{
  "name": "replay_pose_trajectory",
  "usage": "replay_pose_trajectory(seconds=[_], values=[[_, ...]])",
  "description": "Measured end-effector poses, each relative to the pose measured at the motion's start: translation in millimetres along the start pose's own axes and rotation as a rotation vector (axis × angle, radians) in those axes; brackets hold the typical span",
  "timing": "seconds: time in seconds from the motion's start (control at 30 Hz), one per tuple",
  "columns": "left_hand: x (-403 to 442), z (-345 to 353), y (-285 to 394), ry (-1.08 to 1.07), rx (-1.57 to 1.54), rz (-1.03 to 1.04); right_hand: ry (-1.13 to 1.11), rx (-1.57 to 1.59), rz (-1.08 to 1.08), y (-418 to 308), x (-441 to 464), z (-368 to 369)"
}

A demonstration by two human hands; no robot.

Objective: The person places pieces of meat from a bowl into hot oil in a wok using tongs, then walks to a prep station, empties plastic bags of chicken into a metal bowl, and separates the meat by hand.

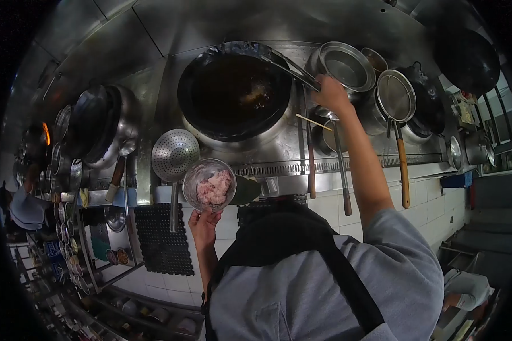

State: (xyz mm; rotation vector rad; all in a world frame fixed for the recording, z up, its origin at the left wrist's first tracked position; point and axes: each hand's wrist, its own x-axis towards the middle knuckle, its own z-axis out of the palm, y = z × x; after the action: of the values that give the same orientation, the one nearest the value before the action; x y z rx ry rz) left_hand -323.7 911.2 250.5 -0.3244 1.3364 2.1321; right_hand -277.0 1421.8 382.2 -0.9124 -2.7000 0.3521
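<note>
My left hand [205, 227] grips the lower rim of a metal bowl [189, 193], held in front of the stove. Pale pink raw meat [213, 187] lies in that bowl. My right hand [332, 94] is closed around the end of metal tongs [293, 71], stretched out over the right side of a large black wok [193, 94]. Dark liquid fills the wok, with a light, bubbly patch [255, 96] at its right. The tips of the tongs reach over the wok's far right rim.
A perforated ladle [175, 154] lies left of the bowl. Right of the wok stand a metal pot [347, 67], a wooden-handled strainer [396, 96] and long-handled tools. Another wok [105, 122] is at left. A co-worker's sleeve [28, 207] shows far left; another person [466, 287] is lower right.
</note>
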Motion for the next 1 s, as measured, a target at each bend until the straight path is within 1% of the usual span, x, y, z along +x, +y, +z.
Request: replay_pose_trajectory(seconds=[0.03,0.1,0.17,0.2,0.27,0.3,0.37,0.4,0.47,0.5,0.53,0.6,0.63,0.7,0.77,0.8,0.87,0.9,0.93,1.0], values=[[1,-1,-1,-0.008,0.002,-0.005,0.004,-0.005,0.008,23,-6,15],[-1,-7,-3,0.005,0.004,0.007,-0.098,0.165,0.174,65,-23,63],[-4,-5,-3,0.03,0.014,-0.007,-0.21,0.366,0.435,84,-40,109],[-7,-4,-3,0.055,0.026,-0.02,-0.211,0.367,0.441,85,-51,128],[-9,-1,-4,0.082,0.051,-0.038,-0.028,0.82,0.55,79,-63,162],[-9,1,-5,0.114,0.071,-0.053,-0.018,0.822,0.557,85,-64,183],[-7,4,-8,0.1,0.076,-0.062,0.081,0.796,0.437,96,-69,223],[-5,6,-9,0.094,0.074,-0.066,0.087,0.8,0.444,98,-70,230],[-3,9,-10,0.084,0.091,-0.075,0.29,0.376,0.304,101,-74,240],[0,10,-10,0.076,0.097,-0.081,0.24,0.523,0.342,94,-75,226],[1,10,-9,0.071,0.098,-0.083,0.244,0.522,0.344,89,-77,209],[3,8,-11,0.038,0.093,-0.095,0.232,0.899,0.44,64,-84,148],[1,12,-10,0.037,0.09,-0.098,0.295,0.91,0.369,64,-87,129],[-5,20,-2,0.06,0.103,-0.095,0.474,1.055,0.282,67,-93,93],[-1,10,-5,0.055,0.109,-0.105,0.578,1.138,0.279,78,-104,61],[0,7,-6,0.049,0.115,-0.12,0.58,1.139,0.277,88,-106,58],[2,3,-7,0.035,0.103,-0.115,0.728,1.208,0.282,114,-113,53],[3,2,-8,0.025,0.094,-0.112,0.763,1.21,0.264,136,-116,65],[4,2,-8,0.014,0.094,-0.119,0.773,1.199,0.265,143,-121,73],[6,2,-6,-0.005,0.095,-0.113,0.82,1.305,0.398,155,-128,92]])
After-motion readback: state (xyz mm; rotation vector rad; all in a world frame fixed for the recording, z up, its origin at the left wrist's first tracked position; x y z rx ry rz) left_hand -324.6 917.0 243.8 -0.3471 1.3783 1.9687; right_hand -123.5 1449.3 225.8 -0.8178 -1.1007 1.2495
